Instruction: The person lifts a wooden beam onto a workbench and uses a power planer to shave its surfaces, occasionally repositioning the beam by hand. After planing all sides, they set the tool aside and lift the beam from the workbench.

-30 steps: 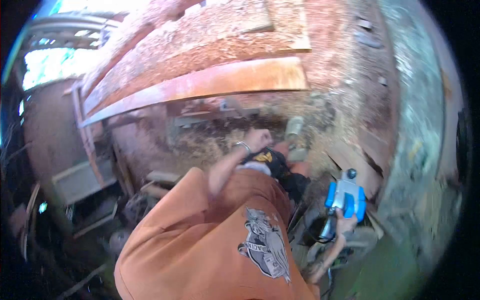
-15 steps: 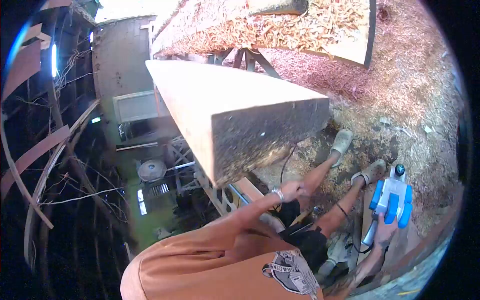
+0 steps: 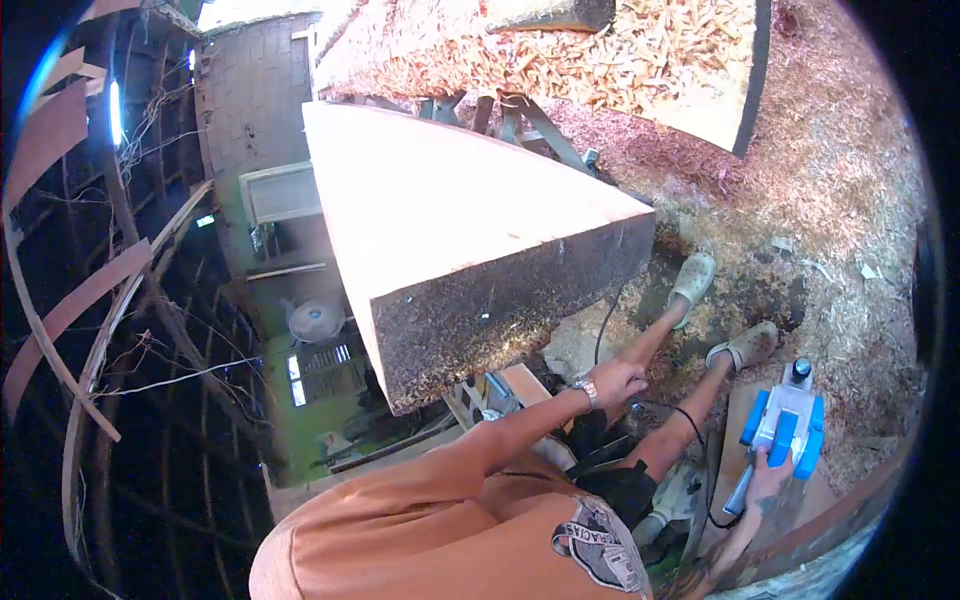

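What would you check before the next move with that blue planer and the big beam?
1. Grip: right hand holds the blue planer by its rear; ok.
2. Clearance: left hand is away from the planer, below the beam end; ok.
3. Cord trails past the legs; not ok.
4. Footing: shoes on loose shavings; cannot tell.
5. Beam top bare of shavings; ok.
6. Planer switched off; cannot tell.

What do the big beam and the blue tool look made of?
Beam: solid wood, with a smooth, pale top and a rough, dark end face showing coarse grain.
Planer in the right hand: seemingly moulded plastic housing, blue and white, slightly glossy; its sole is hidden.
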The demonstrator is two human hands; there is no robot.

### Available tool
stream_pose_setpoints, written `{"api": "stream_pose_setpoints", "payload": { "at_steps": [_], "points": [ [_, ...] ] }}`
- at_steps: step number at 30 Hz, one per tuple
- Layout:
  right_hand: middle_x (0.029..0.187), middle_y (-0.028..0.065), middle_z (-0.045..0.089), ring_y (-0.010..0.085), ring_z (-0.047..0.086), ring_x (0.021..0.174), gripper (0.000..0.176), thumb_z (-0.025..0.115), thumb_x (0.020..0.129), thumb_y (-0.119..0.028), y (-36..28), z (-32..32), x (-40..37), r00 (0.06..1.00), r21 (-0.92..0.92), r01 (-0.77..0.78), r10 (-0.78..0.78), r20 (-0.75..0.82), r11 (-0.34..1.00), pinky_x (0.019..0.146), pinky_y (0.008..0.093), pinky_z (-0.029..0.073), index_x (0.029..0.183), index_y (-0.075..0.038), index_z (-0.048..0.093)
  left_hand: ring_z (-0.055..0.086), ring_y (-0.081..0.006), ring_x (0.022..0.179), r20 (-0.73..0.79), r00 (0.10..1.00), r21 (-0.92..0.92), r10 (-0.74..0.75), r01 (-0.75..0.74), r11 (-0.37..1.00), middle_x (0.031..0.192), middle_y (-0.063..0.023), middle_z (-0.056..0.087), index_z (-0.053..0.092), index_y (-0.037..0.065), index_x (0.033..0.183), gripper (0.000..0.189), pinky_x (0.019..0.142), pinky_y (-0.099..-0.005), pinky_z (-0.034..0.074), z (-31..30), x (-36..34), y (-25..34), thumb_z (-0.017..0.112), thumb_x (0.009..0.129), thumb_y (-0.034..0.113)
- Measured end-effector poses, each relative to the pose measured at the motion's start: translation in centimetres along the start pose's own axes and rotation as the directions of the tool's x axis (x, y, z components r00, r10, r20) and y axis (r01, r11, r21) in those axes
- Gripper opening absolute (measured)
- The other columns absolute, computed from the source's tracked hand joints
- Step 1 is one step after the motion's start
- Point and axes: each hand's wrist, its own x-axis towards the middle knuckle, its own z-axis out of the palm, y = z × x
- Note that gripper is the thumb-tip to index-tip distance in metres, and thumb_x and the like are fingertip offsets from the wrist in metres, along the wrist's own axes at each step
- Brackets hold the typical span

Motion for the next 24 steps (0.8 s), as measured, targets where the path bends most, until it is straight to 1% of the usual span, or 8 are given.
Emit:
{"api": "stream_pose_setpoints", "payload": {
  "at_steps": [3,12,16,17,19,20,22,24],
  "points": [
    [0.102,0.0161,0.069,0.0300,0.066,0.093,0.044,0.076,0.090,-0.021,-4.3,-2.4,0.4,0.968,0.015,0.000,-0.004,0.249,1.000,0.085,0.0454,0.050,0.123,0.003,0.060,0.068,-0.0421,0.091,0.003,1.000,-0.020,0.005,-0.005,1.000,0.095,-0.0188,0.072,0.069,0.014,0.107,0.031,0.081,-0.0530,0.054,-0.1,0.4,-0.2,0.059,0.097,0.042],
    [0.092,0.0119,0.069,0.0263,0.065,0.084,0.040,0.077,0.088,-0.018,-8.4,-3.8,-4.2,0.992,-0.227,0.122,-0.117,0.036,0.966,0.077,0.0419,0.051,0.119,0.002,0.062,0.066,-0.0408,0.103,0.137,0.988,-0.028,-0.064,0.069,0.997,0.108,-0.0206,0.071,0.070,0.010,0.114,0.039,0.088,-0.0513,0.052,-1.8,-3.5,-1.4,0.056,0.098,0.043],
    [0.090,0.0083,0.069,0.0211,0.062,0.080,0.031,0.080,0.082,-0.008,-15.9,-7.7,-11.6,0.997,-0.034,0.082,-0.081,0.011,0.996,0.078,0.0408,0.051,0.108,0.002,0.067,0.067,-0.0399,0.097,-0.061,0.997,-0.137,0.053,-0.061,0.989,0.105,-0.0203,0.071,0.070,0.009,0.108,0.034,0.087,-0.0501,0.053,0.1,-5.2,-7.6,0.059,0.097,0.039],
    [0.094,0.0088,0.068,0.0215,0.061,0.083,0.033,0.081,0.082,-0.010,-17.0,-9.2,-13.9,0.989,-0.080,0.144,-0.146,-0.011,0.986,0.082,0.0409,0.050,0.109,0.003,0.067,0.067,-0.0400,0.095,-0.024,0.996,-0.284,-0.085,0.075,0.956,0.103,-0.0204,0.071,0.070,0.006,0.103,0.032,0.085,-0.0503,0.053,-2.0,-6.9,-6.3,0.062,0.095,0.037],
    [0.097,0.0094,0.067,0.0276,0.062,0.090,0.037,0.081,0.083,-0.010,-21.8,-12.2,-19.7,0.988,0.115,0.150,-0.151,0.006,0.982,0.087,0.0427,0.050,0.113,0.004,0.066,0.066,-0.0413,0.094,-0.127,0.992,-0.157,-0.023,0.003,0.988,0.102,-0.0219,0.070,0.069,0.004,0.100,0.032,0.083,-0.0515,0.052,-1.9,-7.7,-9.3,0.062,0.095,0.035],
    [0.091,0.0068,0.065,0.0234,0.062,0.080,0.032,0.079,0.083,-0.009,-21.2,-11.5,-22.8,0.873,-0.028,0.331,-0.317,-0.371,0.943,0.076,0.0386,0.052,0.110,0.003,0.065,0.066,-0.0408,0.106,-0.097,0.990,-0.155,-0.103,0.087,0.984,0.107,-0.0214,0.071,0.071,0.007,0.109,0.035,0.091,-0.0492,0.051,-4.3,-9.5,-8.0,0.057,0.098,0.037],
    [0.089,0.0079,0.065,0.0216,0.060,0.083,0.031,0.078,0.080,-0.011,-26.3,-16.7,-28.5,0.985,0.222,0.174,-0.165,-0.060,0.959,0.081,0.0395,0.050,0.105,0.004,0.067,0.066,-0.0410,0.106,-0.156,0.988,-0.278,-0.013,-0.031,0.960,0.108,-0.0211,0.071,0.072,0.005,0.107,0.037,0.091,-0.0492,0.052,-7.1,-11.3,-8.3,0.058,0.097,0.038],
    [0.088,0.0078,0.065,0.0196,0.060,0.082,0.035,0.079,0.076,-0.007,-28.2,-19.3,-32.8,0.957,0.107,0.268,-0.252,-0.145,0.957,0.078,0.0381,0.050,0.106,0.004,0.067,0.068,-0.0391,0.100,-0.300,0.951,-0.215,0.074,-0.143,0.966,0.102,-0.0204,0.073,0.072,0.004,0.104,0.038,0.088,-0.0477,0.052,-5.7,-9.8,-12.0,0.060,0.095,0.039]
  ]
}}
